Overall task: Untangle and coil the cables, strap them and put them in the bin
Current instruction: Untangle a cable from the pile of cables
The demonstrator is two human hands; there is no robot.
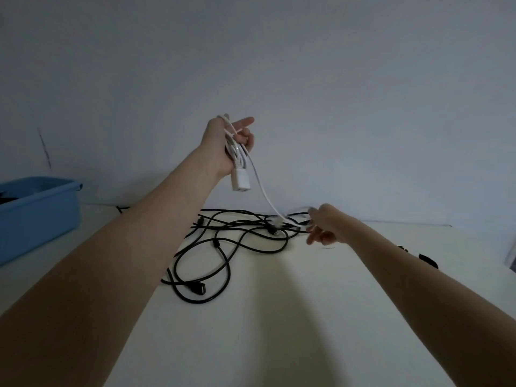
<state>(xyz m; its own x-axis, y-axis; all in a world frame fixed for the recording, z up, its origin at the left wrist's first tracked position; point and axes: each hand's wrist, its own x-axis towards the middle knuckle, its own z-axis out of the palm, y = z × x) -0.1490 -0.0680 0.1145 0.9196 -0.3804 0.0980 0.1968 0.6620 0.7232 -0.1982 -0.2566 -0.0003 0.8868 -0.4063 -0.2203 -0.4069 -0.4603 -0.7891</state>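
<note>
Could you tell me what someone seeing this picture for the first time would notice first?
Most striking is the left hand, raised in front of the wall, gripping loops of a white cable whose connector dangles below the palm. The cable's free length slopes down to the blurred right hand near the table's far edge. Beside it lies a tangle of black cables, with a blue bin at far left.

blue bin (39, 210): cut off by the left edge, contents too dark to tell
right hand (324, 224): motion-blurred, grip unclear
black items (428, 261) near right forearm: too small to tell
</note>
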